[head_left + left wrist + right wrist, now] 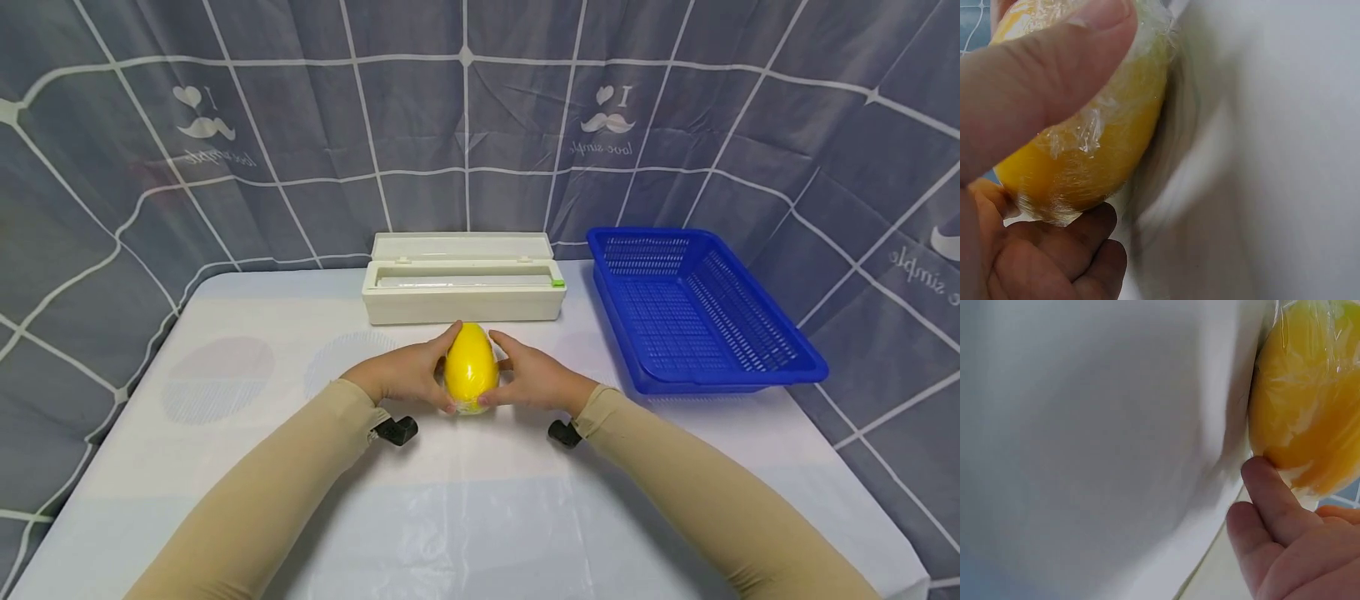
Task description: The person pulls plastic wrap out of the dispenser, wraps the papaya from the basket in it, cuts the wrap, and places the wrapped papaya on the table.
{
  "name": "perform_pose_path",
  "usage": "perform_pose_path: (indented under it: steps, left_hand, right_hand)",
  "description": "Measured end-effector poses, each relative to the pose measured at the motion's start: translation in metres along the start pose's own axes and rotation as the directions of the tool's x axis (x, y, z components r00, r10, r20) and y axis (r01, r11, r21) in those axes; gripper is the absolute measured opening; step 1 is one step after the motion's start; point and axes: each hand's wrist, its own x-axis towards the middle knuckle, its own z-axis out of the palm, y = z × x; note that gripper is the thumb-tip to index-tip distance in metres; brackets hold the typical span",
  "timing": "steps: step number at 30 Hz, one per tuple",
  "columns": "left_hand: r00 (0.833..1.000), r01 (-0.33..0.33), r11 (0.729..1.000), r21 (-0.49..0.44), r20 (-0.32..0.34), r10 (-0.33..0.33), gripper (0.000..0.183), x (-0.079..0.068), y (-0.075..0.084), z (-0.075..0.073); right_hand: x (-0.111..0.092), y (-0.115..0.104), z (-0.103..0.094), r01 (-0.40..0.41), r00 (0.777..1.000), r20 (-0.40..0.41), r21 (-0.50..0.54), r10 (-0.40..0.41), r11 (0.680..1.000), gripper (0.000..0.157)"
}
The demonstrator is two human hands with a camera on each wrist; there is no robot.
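Between the two hands is a smooth yellow oval fruit (470, 367), mango-like, wrapped in clear cling film. The film is wrinkled and shiny in the left wrist view, where the thumb of my left hand (408, 371) lies across the fruit (1085, 169) and curled fingers are at its far end. From the other side my right hand (542, 375) holds it with thumb and fingers. In the right wrist view, a fingertip (1260, 469) touches the wrapped fruit (1304, 406). Just beyond the hands stands a white cling film dispenser (465, 309), its lid raised, with a green slider (558, 283).
A blue plastic basket (637, 367) with perforated sides stands at the right. The table (480, 533) has a white cover with faint printed circles. A grey checked curtain (420, 117) hangs behind and at both sides.
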Motion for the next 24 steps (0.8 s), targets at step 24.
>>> perform_pose_path:
  steps: [24]
  left_hand:
    - [0.999,0.04,0.999,0.015,-0.005,-0.04,0.143,-0.0032,-0.0007,0.009]
  right_hand:
    - [-0.0006,0.002,0.0024,0.085,0.996,-0.017,-0.041,-0.086,0.996,0.105]
